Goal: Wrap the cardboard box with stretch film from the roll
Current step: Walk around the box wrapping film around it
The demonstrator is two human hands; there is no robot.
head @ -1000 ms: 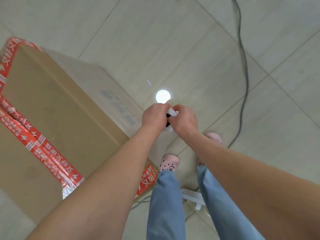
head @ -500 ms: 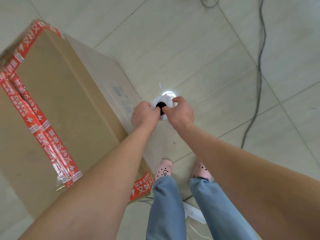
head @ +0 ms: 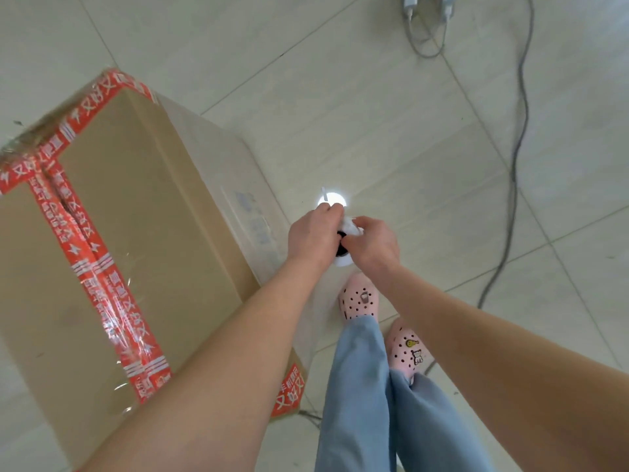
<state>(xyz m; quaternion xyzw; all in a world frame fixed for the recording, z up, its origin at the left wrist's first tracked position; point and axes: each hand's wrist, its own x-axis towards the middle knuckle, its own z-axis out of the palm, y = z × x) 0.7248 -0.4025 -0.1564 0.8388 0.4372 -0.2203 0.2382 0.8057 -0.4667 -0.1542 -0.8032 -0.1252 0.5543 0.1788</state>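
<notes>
Both sets of fingers are curled tight here: the left hand [head: 311,233] grips the top rim of the roll [head: 342,261], and the right hand [head: 372,245] pinches a crumpled white wad of film [head: 350,226] right at that same end. The roll is just off the box's right side, upright-ish, and you mostly see its round white end and the dark hole of the core, since the hands cover the rest. The cardboard box [head: 136,233] is a big plain brown block with matte faces and sharp edges, sealed with shiny red printed tape [head: 92,260] down the top seam and across the far edge. Its top already has a glossy, wrinkly clear layer over the tape, and the right side face looks hazy under a translucent sheet. The left forearm cuts across the box's near right corner. Right of the box are light blue jeans [head: 360,386] and pink clogs [head: 360,299] with holes and little charms. Pale, smooth floor tiles [head: 374,114] are all around, with a bright round glare spot just past the hands. Well right of the box a thin grey cable [head: 517,148] snakes up to white plugs [head: 429,5].
</notes>
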